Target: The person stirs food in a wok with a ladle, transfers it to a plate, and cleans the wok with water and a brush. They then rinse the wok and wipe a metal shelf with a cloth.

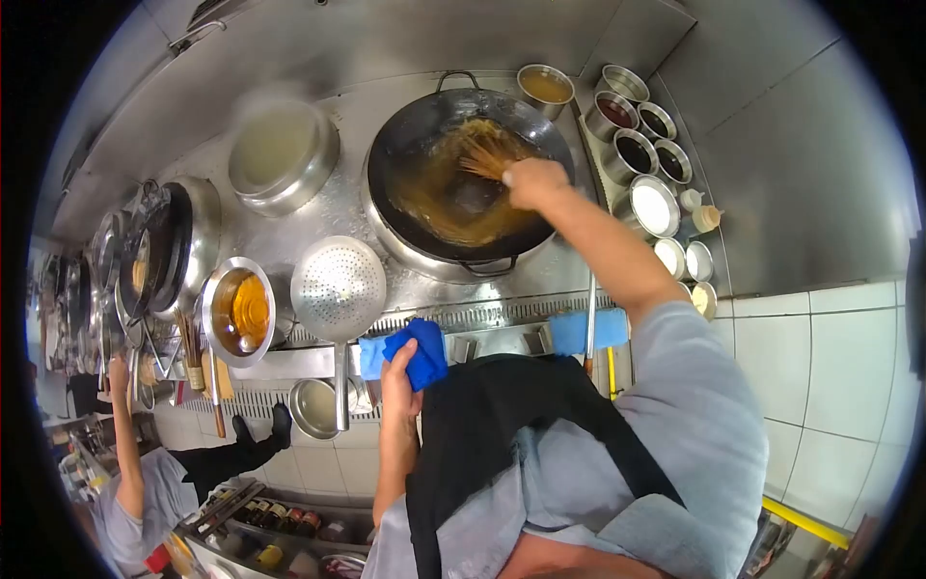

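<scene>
Gripping the bamboo wok brush [485, 156], the right hand [537, 183] holds it inside the wok [400, 125]; a hard sweep could fling brownish liquid [434, 207] onto the bare forearm [615, 243]. Blur prevents my judging the liquid's depth. The left hand [398, 382] grasps a blue cloth [422, 359].

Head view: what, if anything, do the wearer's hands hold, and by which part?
The right hand grips a bamboo wok brush by the end opposite its splayed bristles; the left hand holds a blue cloth by its left side.
</scene>
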`<state>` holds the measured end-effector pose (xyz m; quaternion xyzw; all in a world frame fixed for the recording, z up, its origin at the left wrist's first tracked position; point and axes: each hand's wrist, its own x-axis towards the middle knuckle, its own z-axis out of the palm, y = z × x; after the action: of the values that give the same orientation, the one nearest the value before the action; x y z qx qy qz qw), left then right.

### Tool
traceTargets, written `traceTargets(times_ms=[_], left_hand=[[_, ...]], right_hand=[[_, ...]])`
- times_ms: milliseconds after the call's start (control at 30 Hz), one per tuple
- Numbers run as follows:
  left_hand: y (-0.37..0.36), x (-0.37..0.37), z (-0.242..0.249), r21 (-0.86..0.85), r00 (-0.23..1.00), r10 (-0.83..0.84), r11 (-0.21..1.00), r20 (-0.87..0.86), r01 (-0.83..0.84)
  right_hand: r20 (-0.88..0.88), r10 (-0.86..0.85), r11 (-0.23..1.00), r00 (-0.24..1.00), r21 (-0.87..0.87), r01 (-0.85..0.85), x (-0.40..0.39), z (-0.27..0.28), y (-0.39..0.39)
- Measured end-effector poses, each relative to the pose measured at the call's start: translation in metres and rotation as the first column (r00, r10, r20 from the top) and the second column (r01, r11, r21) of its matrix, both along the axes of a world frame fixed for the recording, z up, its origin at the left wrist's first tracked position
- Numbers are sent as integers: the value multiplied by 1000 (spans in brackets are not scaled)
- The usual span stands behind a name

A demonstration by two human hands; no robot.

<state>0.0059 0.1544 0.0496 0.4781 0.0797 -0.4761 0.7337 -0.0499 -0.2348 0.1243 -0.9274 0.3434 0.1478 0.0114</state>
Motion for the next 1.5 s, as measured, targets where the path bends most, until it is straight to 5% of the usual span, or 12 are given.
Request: traceTargets(times_ms=[100,167,367,467,633,767,900,1033,1167,1300,1433,1500], left_hand=[[-1,-3,16,28,997,-60,998,51,58],[-4,-2,18,33,994,-72,997,80,69],[0,-7,4,28,999,-12,1000,49,11],[5,-7,1,50,997,-66,997,32,65],[10,-7,9,23,998,10,1000,56,-11],[8,-5,6,42,998,-1,999,60,-2],[-10,-8,10,39,996,-70,997,58,68],[-12,-8,13,45,991,-119,992,55,117],[0,0,14,28,998,-58,998,24,57],[4,7,0,-16,1000,-23,1000,-4,23],[-12,5,4,-36,999,-42,998,5,43],[-15,5,4,-32,999,-48,998,16,49]], right_hand=[[-130,277,959,952,-20,-282,-2,12,50],[-173,306,952,936,62,-300,-9,29,49],[92,-124,991,988,58,119,32,-8,4],[109,88,993,990,73,-96,17,-13,48],[-118,13,994,993,113,1,-55,28,27],[121,-160,987,980,12,160,-23,14,-36],[252,-263,955,931,207,214,33,-27,10],[195,-50,962,980,272,-5,-4,-14,72],[-10,-65,969,998,236,66,-56,8,31],[245,-152,984,958,128,124,-14,-23,-34],[275,-307,902,911,391,185,54,-23,24],[291,-249,923,924,361,135,52,-26,59]])
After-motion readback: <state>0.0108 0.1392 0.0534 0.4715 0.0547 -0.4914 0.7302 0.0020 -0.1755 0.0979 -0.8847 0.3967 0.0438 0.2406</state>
